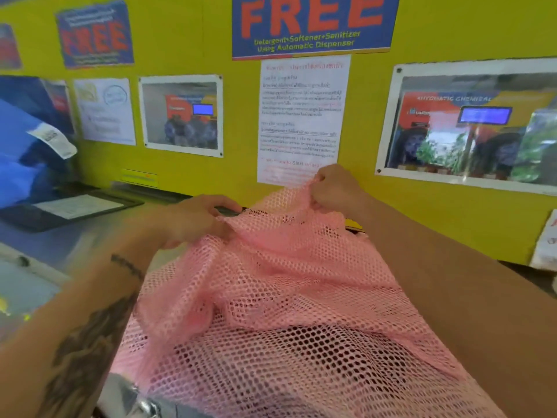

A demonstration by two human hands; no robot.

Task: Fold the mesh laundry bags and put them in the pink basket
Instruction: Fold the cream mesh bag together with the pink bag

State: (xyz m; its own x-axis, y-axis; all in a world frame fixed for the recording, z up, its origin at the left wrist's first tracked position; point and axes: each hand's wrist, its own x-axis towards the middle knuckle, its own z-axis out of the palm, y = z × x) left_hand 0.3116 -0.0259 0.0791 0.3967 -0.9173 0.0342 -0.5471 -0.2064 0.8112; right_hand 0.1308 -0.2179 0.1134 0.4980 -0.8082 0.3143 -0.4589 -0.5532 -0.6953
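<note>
Our left hand (pixel 196 218) and right hand (pixel 334 190) pinch the bag (pixel 271 297) by its top edge; it looks light, limp, unlikely to slip.

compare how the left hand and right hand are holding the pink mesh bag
The right hand lifts its bit of the pink mesh bag higher and farther forward; the left hand holds lower and nearer. The right is fisted around bunched mesh; the left's fingers lie flatter. Both keep a grip on the far edge.

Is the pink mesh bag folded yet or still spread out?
Not folded. The pink mesh laundry bag hangs loose and rumpled, its far edge pinched by the left hand and the right hand.
</note>
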